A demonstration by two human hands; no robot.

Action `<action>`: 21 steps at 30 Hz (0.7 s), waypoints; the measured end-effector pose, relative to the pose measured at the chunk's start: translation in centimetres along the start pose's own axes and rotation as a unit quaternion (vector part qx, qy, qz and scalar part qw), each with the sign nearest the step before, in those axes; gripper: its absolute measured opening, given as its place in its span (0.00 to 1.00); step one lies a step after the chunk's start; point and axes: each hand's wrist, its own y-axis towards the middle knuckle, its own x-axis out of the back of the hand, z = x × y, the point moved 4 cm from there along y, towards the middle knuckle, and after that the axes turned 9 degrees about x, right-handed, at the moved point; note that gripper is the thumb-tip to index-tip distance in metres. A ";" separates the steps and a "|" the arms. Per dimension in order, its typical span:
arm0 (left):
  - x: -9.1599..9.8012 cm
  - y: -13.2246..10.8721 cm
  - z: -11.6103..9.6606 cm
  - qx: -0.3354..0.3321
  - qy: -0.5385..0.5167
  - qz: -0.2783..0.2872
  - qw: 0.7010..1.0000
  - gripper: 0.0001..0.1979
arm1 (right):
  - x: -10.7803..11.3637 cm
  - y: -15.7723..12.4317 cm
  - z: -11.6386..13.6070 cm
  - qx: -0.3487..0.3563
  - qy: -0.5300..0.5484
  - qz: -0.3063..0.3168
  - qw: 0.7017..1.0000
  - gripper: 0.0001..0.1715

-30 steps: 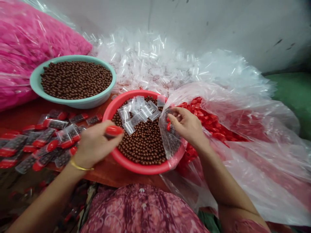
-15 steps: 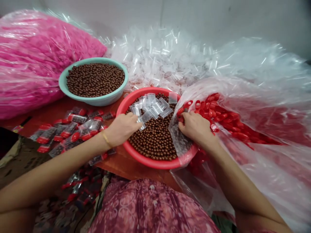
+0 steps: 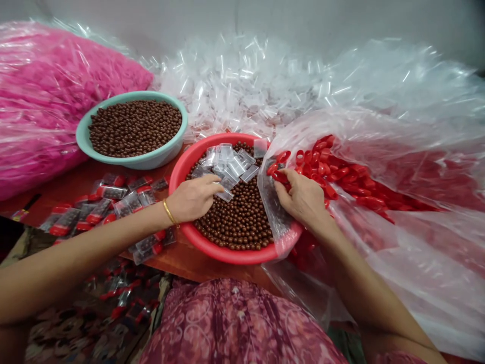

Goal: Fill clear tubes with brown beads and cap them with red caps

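My left hand (image 3: 195,196), with a gold bangle at its wrist, is closed over the left side of a red basin (image 3: 242,257). Its fingertips pinch a small clear plastic container (image 3: 225,194). Brown balls (image 3: 242,220) fill the basin, and a heap of clear containers (image 3: 227,162) lies on them. At the basin's right edge, my right hand (image 3: 303,197) has thumb and forefinger closed on a red cap (image 3: 279,176). More red caps (image 3: 341,169) spill from an open plastic bag (image 3: 359,126), whose edge hangs over the basin's rim.
A light-blue basin (image 3: 131,161) of brown balls stands at back left, beside a large bag of pink pieces (image 3: 68,76). Clear containers (image 3: 242,86) are piled behind. Filled, red-capped containers (image 3: 102,202) lie at left on the red tabletop (image 3: 212,270), with more below its edge.
The view has shifted, so most things sit slightly further left. My right hand has drawn a red cap into clearer sight at its fingertips. My left hand stays by the clear containers.
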 end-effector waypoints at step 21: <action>-1.6 2.3 -2.7 -0.077 0.216 0.129 0.965 0.13 | 0.0 -0.1 0.2 0.029 -0.008 0.018 0.999 0.21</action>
